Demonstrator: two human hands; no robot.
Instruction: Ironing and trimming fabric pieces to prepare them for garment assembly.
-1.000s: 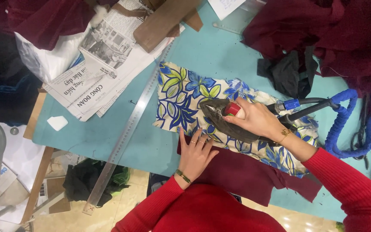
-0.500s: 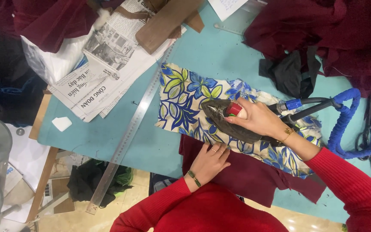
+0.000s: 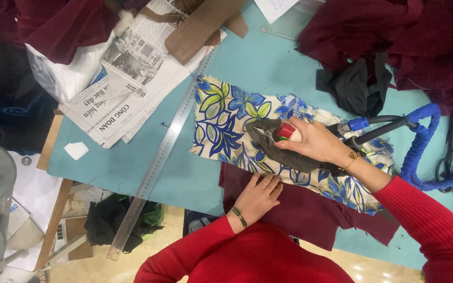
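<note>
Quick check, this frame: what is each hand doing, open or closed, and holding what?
Left hand: open, lying flat on the dark red fabric, holding nothing.
Right hand: closed around the handle of the iron, which sits on the floral fabric.

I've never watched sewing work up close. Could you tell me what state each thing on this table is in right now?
Iron: resting flat on the floral fabric, gripped by the right hand.
Floral fabric: spread flat on the table.
Maroon cloth: lying flat, partly under the floral fabric, left hand pressed on it.
Metal ruler: lying flat, untouched.
Newspaper: spread open.
Blue hose: looped, joined to the iron.
</note>
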